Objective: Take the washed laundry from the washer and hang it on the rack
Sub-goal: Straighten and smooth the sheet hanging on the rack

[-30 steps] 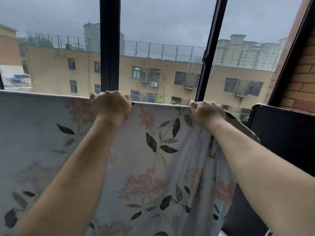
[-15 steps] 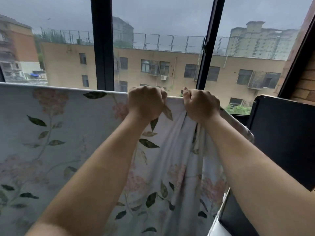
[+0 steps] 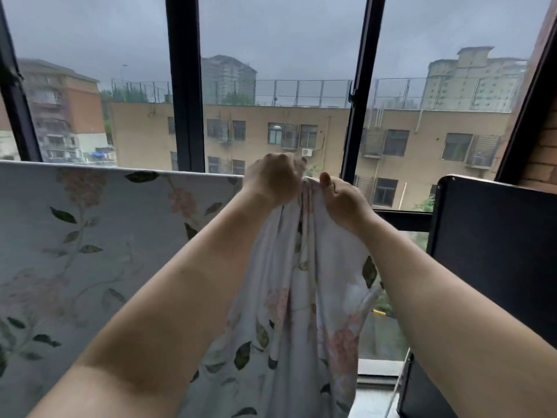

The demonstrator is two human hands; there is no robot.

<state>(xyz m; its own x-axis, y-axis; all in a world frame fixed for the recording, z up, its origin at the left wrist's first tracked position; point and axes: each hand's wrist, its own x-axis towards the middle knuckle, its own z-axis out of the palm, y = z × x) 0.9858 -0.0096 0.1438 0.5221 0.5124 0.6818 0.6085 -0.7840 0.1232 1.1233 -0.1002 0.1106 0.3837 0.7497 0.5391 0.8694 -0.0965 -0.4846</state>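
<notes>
Both hands have closed in on each other since a second ago, the left one sliding along the top edge until the cloth between them is bunched into a narrow rope of folds.

Behind everything stands the thick black window post, and places here are told from it. Right of the post a slimmer, slanted frame bar crosses the glass. Further right again, a tall black panel rises in the foreground, close beside the right forearm, with a brick wall above it. Beyond the post, through the panes, lies a long beige building under a grey sky.

The floral sheet hangs flat and taut below and left of the post, its top edge straight (whatever bar carries it is hidden under the fold). Right of the post it gathers and falls in pleats between the forearms.

The left hand is clenched over the gathered top of the sheet, knuckles up. The right hand, just beside it, grips the same bunch from the other side, thumb raised.
</notes>
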